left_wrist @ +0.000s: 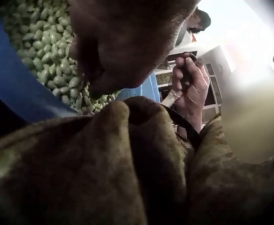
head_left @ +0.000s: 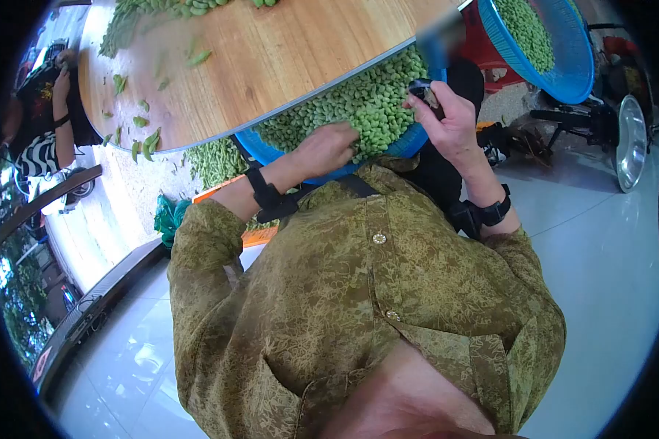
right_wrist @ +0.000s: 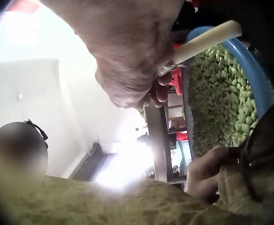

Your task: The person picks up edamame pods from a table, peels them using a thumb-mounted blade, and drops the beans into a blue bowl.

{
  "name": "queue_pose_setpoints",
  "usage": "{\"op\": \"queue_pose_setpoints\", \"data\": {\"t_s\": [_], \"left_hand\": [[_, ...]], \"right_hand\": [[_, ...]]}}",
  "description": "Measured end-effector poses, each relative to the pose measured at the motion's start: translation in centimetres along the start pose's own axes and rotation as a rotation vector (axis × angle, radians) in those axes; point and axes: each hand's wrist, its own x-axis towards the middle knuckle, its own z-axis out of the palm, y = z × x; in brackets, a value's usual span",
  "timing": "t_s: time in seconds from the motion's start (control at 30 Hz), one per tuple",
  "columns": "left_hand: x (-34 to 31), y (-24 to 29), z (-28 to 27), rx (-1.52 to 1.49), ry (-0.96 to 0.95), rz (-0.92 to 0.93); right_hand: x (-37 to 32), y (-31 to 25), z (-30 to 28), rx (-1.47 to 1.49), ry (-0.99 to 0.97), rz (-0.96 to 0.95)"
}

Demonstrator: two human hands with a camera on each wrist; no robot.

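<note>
My left hand [head_left: 326, 150] reaches over shelled green beans [head_left: 377, 110] in a blue basin [head_left: 249, 143], its fingers bent down at the near side. In the left wrist view, the back of this hand hides most of its fingertips; I cannot tell whether they hold anything. My right hand [head_left: 450, 124] is raised above the basin's right side, fingers curled round a pale-handled tool [right_wrist: 212, 41]. The smooth, round-ended handle sticks out of the fist in the right wrist view. A dark part [head_left: 420, 88] shows at the fingers in the head view.
A wooden table [head_left: 293, 58] overhangs the basin's far side, with green pods [head_left: 151, 143] scattered on it. Another blue basket [head_left: 571, 73] of beans stands at upper right, near a metal bowl [head_left: 630, 143]. More pods [head_left: 216, 162] lie below the table. Another person [head_left: 47, 124] is at far left.
</note>
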Motion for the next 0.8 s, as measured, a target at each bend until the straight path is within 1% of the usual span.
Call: {"op": "queue_pose_setpoints", "data": {"t_s": [0.07, 0.13, 0.2, 0.23, 0.3, 0.43, 0.5, 0.63, 0.7, 0.73, 0.8], "left_hand": [[0.2, 0.6, -0.3, 0.017, -0.015, -0.015], [0.5, 1.0, -0.4, 0.033, -0.031, -0.025], [0.8, 1.3, -0.4, 0.125, -0.019, 0.068], [0.8, 1.2, -0.2, 0.123, -0.02, 0.068], [0.8, 1.0, 0.4, 0.241, -0.045, 0.114], [1.0, 0.7, 0.6, 0.268, -0.059, 0.113], [0.8, 0.6, 0.3, 0.278, -0.071, 0.179], [0.7, 0.9, 0.6, 0.309, -0.044, 0.164], [0.9, 0.9, 0.4, 0.167, 0.012, 0.115], [0.8, 0.9, 0.1, 0.167, 0.015, 0.116], [0.3, 0.9, -1.4, -0.172, 0.161, -0.11]], "right_hand": [[-0.5, 0.4, -0.4, 0.012, -0.001, 0.107], [-0.8, 0.7, -0.4, 0.039, 0.034, 0.116], [-1.0, 0.8, -0.6, 0.063, 0.067, 0.123], [-1.1, 0.8, -0.7, 0.045, 0.062, 0.138], [-1.3, 1.0, -0.8, 0.028, 0.057, 0.156], [-1.2, 1.1, -1.0, 0.04, 0.076, 0.145], [-1.2, 1.1, -1.0, 0.043, 0.081, 0.138], [-1.4, 0.9, -0.9, 0.046, 0.088, 0.144], [-1.3, 0.8, -0.9, 0.054, 0.09, 0.148], [-1.3, 0.7, -1.0, 0.051, 0.079, 0.162], [-1.2, 0.6, -1.0, 0.05, 0.065, 0.172]]}}
